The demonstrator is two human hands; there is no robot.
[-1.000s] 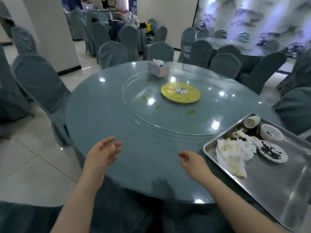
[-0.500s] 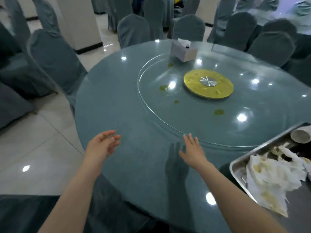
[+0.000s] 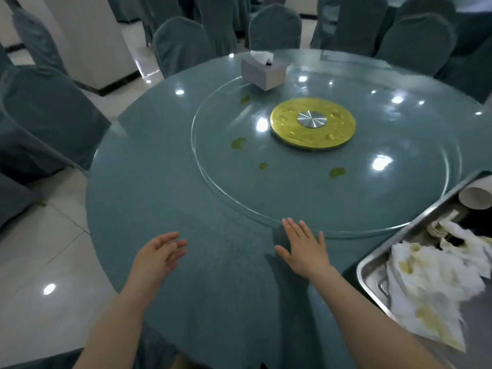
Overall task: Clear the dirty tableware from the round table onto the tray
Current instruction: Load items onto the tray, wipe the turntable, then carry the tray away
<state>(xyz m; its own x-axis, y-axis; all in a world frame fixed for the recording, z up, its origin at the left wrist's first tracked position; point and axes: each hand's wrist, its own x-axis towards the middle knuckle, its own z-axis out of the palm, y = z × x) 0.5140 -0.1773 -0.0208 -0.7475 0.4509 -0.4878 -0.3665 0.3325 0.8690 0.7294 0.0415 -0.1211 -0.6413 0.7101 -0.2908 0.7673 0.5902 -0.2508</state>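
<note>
Both hands empty, fingers straight: left hand [image 3: 157, 255] & right hand [image 3: 303, 249] over round grey-blue desk [image 3: 165, 187], steel rectangular tray [image 3: 372, 272] w/ stained napkins [image 3: 426, 288] at right.

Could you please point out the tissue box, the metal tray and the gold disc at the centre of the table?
tissue box [image 3: 262, 73]: head view, on its top face.
metal tray [image 3: 372, 272]: head view, on its near-left rim.
gold disc [image 3: 287, 129]: head view, on its left gold surface.
</note>
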